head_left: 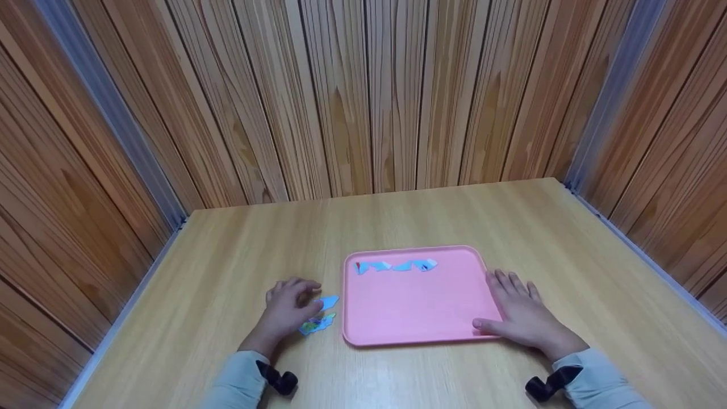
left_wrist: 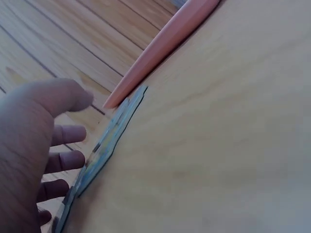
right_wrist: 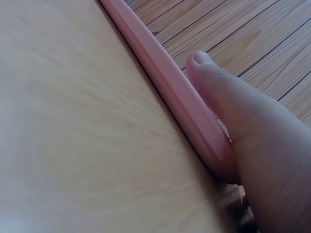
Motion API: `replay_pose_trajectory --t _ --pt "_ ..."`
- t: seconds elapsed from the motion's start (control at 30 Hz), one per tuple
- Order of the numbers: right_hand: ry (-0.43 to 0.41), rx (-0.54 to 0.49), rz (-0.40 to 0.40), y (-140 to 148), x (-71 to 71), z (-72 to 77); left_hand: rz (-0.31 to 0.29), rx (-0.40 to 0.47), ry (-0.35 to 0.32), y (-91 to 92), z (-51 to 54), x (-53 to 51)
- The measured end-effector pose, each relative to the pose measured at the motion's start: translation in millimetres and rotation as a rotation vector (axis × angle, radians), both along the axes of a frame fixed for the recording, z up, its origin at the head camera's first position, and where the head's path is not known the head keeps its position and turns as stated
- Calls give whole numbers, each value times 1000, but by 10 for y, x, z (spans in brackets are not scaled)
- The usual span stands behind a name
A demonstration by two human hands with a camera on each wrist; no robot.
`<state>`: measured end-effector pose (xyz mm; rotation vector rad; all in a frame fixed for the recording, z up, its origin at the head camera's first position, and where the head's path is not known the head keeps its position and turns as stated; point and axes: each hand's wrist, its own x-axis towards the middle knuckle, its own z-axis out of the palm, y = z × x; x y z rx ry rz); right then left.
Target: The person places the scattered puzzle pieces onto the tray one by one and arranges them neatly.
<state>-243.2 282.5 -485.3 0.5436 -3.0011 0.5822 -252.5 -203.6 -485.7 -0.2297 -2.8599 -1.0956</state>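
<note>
A pink tray [head_left: 409, 309] lies flat on the table, with a few light-blue puzzle-like pieces [head_left: 404, 266] in a row along its far edge. Left of the tray are more flat pieces: a plain blue one [head_left: 330, 302] and a patterned multicoloured one [head_left: 321, 324]. My left hand [head_left: 287, 309] hovers at these loose pieces, fingers loosely bent and thumb apart from them. In the left wrist view no piece shows between thumb and fingers, and the pieces [left_wrist: 114, 138] lie beyond them. My right hand [head_left: 525, 315] rests at the tray's right side, fingers straight and spread, its thumb [right_wrist: 214, 80] over the rim.
The wooden table [head_left: 272, 238] extends around the tray on all sides. Wood-plank panels [head_left: 341, 102] stand behind it and at both sides, with grey strips at the corners. A small black device [head_left: 278, 379] is strapped to each wrist.
</note>
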Motion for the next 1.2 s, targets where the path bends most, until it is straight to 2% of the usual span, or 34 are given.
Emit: replay_pose_trajectory --t 0.17,0.3,0.57,0.8,0.9,1.0,1.2 --pt "-16 16 -3 4 -7 -12 -12 -75 -9 61 14 -28" --pt "-9 18 -10 25 2 -7 -40 -116 10 111 15 -34" --pt "-7 13 3 37 13 7 -48 -118 9 167 50 -17" --pt "-32 17 -4 34 -22 21 -62 -158 16 158 98 -58" --pt "-29 16 -6 26 -30 15 -48 -167 22 157 105 -92" --pt "-22 12 -4 17 -36 6 -10 -168 14 171 121 -120" --pt "-20 8 -6 1 -32 -5 44 -102 -22 254 179 -175"
